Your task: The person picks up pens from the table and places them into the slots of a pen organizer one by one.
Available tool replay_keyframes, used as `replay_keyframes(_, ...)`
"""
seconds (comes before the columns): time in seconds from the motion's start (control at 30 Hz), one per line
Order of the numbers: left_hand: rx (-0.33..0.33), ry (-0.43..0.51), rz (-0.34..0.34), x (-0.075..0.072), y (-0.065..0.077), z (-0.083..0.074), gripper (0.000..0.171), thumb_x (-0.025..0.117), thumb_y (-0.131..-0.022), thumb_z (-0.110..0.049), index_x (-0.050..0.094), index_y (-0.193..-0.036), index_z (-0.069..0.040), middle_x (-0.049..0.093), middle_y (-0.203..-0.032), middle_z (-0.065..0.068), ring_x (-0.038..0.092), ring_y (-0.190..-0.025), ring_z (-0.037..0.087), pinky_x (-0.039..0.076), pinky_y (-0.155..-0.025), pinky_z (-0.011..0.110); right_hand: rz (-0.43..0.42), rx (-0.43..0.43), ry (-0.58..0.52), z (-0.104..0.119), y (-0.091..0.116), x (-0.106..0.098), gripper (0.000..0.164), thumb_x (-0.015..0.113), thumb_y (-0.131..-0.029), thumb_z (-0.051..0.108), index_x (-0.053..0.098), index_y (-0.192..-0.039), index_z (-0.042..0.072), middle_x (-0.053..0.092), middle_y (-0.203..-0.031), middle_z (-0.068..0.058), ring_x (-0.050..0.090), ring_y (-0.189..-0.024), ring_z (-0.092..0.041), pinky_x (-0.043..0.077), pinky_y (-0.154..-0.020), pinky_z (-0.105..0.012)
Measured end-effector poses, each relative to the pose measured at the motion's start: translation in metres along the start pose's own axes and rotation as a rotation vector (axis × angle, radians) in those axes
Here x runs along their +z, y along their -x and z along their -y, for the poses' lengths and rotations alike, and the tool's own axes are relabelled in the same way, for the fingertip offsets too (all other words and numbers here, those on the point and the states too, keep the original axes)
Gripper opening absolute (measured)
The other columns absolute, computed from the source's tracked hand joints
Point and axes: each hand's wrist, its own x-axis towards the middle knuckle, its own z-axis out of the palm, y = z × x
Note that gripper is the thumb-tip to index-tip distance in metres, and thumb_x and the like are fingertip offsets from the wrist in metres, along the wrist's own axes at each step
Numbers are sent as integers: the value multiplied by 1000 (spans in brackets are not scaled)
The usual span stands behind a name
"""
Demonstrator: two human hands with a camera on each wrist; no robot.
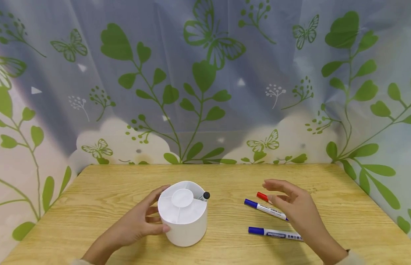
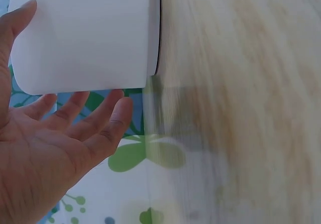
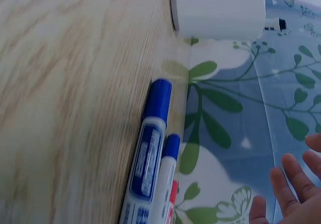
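Note:
My left hand [image 1: 134, 221] holds a white round pen holder [image 1: 187, 233] at its left side, thumb on the near wall and fingers round the back. In the left wrist view the thumb and fingertips lie along opposite sides of the holder [image 2: 85, 38]. A pen with a black end [image 1: 206, 195] sticks up from its right compartment. My right hand [image 1: 299, 211] hovers over the markers with fingers apart and nothing held. Nearest to it is a red-capped marker [image 1: 262, 196], partly hidden behind the thumb. Beside that lies a slimmer blue-capped marker [image 1: 268, 209].
A thick blue-capped whiteboard marker [image 1: 278, 234] lies nearer the front, its right end hidden by my right wrist. All of this is on a wooden table [image 1: 225, 176]. A curtain with green leaves and butterflies [image 1: 205, 92] hangs behind the table and at both sides.

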Motion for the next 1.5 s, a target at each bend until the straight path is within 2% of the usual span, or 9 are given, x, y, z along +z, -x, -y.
replay_keyframes(0.23,-7,-31,-10,-5,2,-1,96,83,-91,-19,23,-166,-17,37,-156,28,52,-138,50,55,-108,49,-29,40,116,-18,0,-22,38,70,-102,25,67,-140,16,73,-131,-2,64,-113,8,49,-93,-12)
replay_keyframes(0.3,-2,-34,-6,-5,1,0,95,83,-92,-19,24,-166,-18,37,-155,28,53,-138,49,54,-109,51,-32,44,137,-23,0,-26,39,71,-102,25,67,-139,15,75,-128,2,63,-111,10,52,-93,-16)
replay_keyframes(0.43,-12,12,11,-7,2,0,95,82,-92,-17,22,-166,-17,34,-155,31,55,-136,48,59,-102,42,-22,63,149,-33,1,-32,39,71,-102,24,67,-139,12,75,-127,1,61,-110,13,55,-92,-19)
replay_keyframes(0.63,-24,51,12,-9,4,1,97,81,-92,-15,20,-167,-15,31,-157,35,55,-134,50,60,-99,35,5,134,181,-43,-1,-39,41,70,-102,23,65,-141,9,72,-135,-11,56,-107,18,60,-97,-33)
replay_keyframes(0.83,-14,-12,6,-8,3,2,95,82,-92,-18,22,-166,-15,35,-155,34,57,-133,49,59,-101,40,6,127,238,-54,-4,-48,41,69,-102,20,65,-139,4,72,-133,-15,53,-103,21,50,-85,-11)
replay_keyframes(1.03,2,-41,1,-7,0,1,94,83,-91,-18,24,-165,-15,39,-151,30,57,-134,48,58,-103,44,27,166,209,-62,-5,-51,43,71,-101,17,63,-139,-2,71,-132,-17,60,-106,7,54,-81,-14)
replay_keyframes(1.17,17,-71,-9,-5,0,1,95,83,-90,-18,26,-165,-15,42,-152,27,55,-135,48,55,-106,50,52,191,236,-65,-7,-51,43,71,-99,13,63,-139,-4,71,-132,-20,67,-114,-16,54,-80,-14)
replay_keyframes(1.3,12,-35,-1,-2,0,0,98,84,-89,-17,23,-166,-14,39,-156,28,50,-139,52,56,-105,50,85,215,262,-69,-9,-51,43,70,-99,10,62,-137,-8,69,-132,-24,68,-118,-36,54,-77,-15)
replay_keyframes(1.5,-8,13,3,2,-2,-2,102,86,-88,-16,21,-166,-14,33,-164,25,45,-143,53,58,-103,47,113,215,283,-75,-12,-52,43,72,-95,7,62,-133,-11,72,-122,-24,72,-105,-28,55,-72,-20)
